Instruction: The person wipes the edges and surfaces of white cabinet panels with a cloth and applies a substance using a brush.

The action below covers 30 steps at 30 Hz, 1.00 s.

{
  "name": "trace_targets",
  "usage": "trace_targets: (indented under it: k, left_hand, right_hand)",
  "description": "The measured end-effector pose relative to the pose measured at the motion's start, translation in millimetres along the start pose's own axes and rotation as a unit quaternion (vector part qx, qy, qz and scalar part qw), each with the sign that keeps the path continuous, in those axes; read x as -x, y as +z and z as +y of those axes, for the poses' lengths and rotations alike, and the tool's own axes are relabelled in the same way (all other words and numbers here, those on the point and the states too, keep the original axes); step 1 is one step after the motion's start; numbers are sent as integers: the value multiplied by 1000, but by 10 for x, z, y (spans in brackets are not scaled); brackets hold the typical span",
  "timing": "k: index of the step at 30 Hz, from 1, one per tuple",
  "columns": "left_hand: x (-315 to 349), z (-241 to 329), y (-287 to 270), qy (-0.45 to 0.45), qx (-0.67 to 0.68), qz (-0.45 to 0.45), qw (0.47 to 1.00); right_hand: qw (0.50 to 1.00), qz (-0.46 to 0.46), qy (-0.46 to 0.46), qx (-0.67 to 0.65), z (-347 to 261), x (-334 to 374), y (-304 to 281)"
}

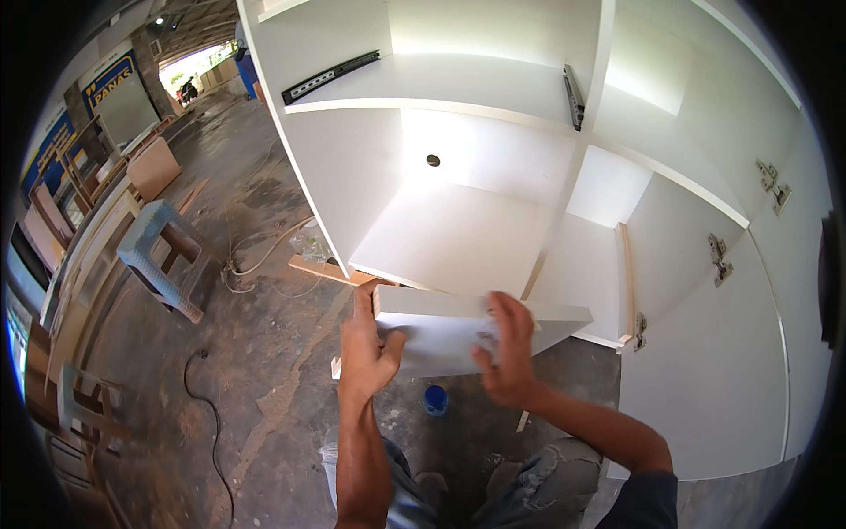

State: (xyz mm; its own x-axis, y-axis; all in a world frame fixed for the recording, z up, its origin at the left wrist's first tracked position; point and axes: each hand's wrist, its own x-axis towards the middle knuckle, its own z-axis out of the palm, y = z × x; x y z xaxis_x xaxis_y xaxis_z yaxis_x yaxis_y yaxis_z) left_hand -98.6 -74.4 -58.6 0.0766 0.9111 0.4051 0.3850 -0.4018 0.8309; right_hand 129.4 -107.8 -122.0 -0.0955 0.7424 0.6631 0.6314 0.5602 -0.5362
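Note:
A white panel [432, 339] with a thick edge stands in front of the cabinet, tilted toward me. Its left end is gripped by my left hand [370, 348], with the thumb on the near face and the fingers over the upper corner. My right hand [511, 357] is at the panel's near face, right of its middle. Motion smears its fingers, and a small blurred greyish shape shows beside the fingertips. Whether that hand holds anything is unclear. Behind the panel rises a white cabinet [458, 229] with open compartments.
Black drawer slides [330, 78] sit in the upper compartment. A cabinet door [705, 388] hangs open at right, with metal hinges [720, 260]. On the floor are a blue-lidded container [435, 400], a black cable [207, 401], a plastic stool [172, 251] and a wooden strip [330, 269].

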Motion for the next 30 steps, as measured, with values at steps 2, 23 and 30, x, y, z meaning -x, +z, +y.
trace_targets:
  k: [2, 23, 30]
  left_hand:
    - [-13, -64, -13, 29, -19, 14, 999]
    - [32, -157, 41, -22, 89, 68, 993]
    - [43, -412, 75, 19, 207, 157, 966]
  right_hand:
    - [996, -38, -71, 49, -269, -258, 136]
    - [974, 55, -209, -62, -9, -425, 426]
    - [957, 119, -257, 70, 91, -418, 633]
